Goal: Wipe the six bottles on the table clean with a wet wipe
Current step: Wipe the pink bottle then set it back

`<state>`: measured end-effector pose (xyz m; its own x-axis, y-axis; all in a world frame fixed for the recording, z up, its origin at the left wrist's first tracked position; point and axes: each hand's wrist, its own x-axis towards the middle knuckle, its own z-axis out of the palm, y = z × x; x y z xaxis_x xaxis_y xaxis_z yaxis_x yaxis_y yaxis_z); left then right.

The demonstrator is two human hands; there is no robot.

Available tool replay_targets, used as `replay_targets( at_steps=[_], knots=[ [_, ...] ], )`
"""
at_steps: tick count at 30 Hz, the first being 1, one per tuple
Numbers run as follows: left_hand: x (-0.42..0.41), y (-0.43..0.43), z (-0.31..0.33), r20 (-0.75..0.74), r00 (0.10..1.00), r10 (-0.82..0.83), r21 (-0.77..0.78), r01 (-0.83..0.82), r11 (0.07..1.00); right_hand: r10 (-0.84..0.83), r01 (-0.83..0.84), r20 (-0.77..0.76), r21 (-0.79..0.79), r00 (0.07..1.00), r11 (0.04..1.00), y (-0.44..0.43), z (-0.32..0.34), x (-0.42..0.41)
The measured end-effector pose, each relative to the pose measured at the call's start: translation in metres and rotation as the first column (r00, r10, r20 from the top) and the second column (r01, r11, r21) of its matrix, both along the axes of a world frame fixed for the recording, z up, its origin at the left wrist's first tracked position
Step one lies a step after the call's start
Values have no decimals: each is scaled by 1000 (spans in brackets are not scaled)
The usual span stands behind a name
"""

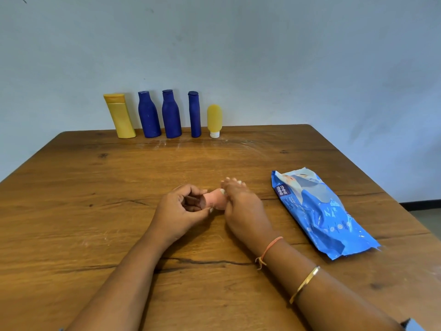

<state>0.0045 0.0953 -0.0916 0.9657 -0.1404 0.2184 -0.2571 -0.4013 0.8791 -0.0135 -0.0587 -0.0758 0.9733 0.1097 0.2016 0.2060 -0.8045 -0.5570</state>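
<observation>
**Pink bottle (216, 199) gripped in both hands over the middle of a wooden table (95, 187), nearer its front edge.**

The left hand (183, 209) curls fingers and thumb round the bottle's left end. The right hand (241, 204) closes over the other end, with a wet wipe (223, 191) showing white under its fingers. A broad stretch of wood separates the hands from five more bottles standing along the far edge against the wall. From the left these are a tall yellow bottle (120, 115), three blue bottles (171, 114) and a small yellow tube (214, 118) on its white cap. A blue pack of wipes (319, 213) lies flat near the right edge, beside the right forearm.
</observation>
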Motion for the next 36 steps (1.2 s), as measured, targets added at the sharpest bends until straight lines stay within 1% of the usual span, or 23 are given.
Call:
replay_targets(
  at_steps=[3,5,7,9,11,13,17,18,21,22,25,28,30,32,34,36],
  knots=[
    [-1,1,1,-33,999,-29,-25,29,999,143,-143,30,9,989,990,17,3,-10],
    [-1,2,1,-44,998,-35,-36,33,999,162,-163,31,10,986,987,17,5,-11],
    [-1,1,1,-56,998,-28,-45,25,999,123,-123,7,0,992,992,7,5,-8],
    [-1,0,2,-53,999,-5,-34,3,999,41,-42,-29,-30,999,999,-6,6,-2],
    [-1,-1,3,-46,999,8,-24,-9,1000,-38,36,-71,-20,997,999,-13,7,3],
    [1,-1,3,-62,998,17,-33,-19,999,-81,80,-99,-20,992,997,-15,8,6],
    [6,1,-2,-107,991,81,23,-79,997,-83,77,-87,-65,993,995,-12,3,5],
    [7,1,-3,-136,986,95,5,-95,995,-91,85,-90,-74,992,994,-13,3,5],
    [8,1,-2,-245,964,101,-121,-134,984,-88,79,-110,-80,990,994,-14,1,7],
    [8,1,-2,-267,958,106,-136,-146,980,-83,74,-115,-75,990,994,-13,-2,8],
    [10,-1,-3,-286,950,125,-148,-173,974,-110,105,-117,-45,987,993,-10,-6,8],
    [9,-3,-4,-262,958,119,-179,-169,969,-124,122,-64,-38,990,992,-4,-5,7],
    [8,-5,-3,-232,967,108,-191,-154,969,-60,59,-30,-29,998,998,5,-1,4],
    [6,-6,-2,-199,976,86,-201,-126,971,61,-61,11,-16,998,998,16,3,-1],
    [5,-5,0,-144,987,76,-173,-101,980,179,-176,66,-42,982,983,22,6,-7],
    [4,-3,2,-103,993,57,-143,-71,987,215,-212,82,-50,973,976,19,6,-10]
  ],
)
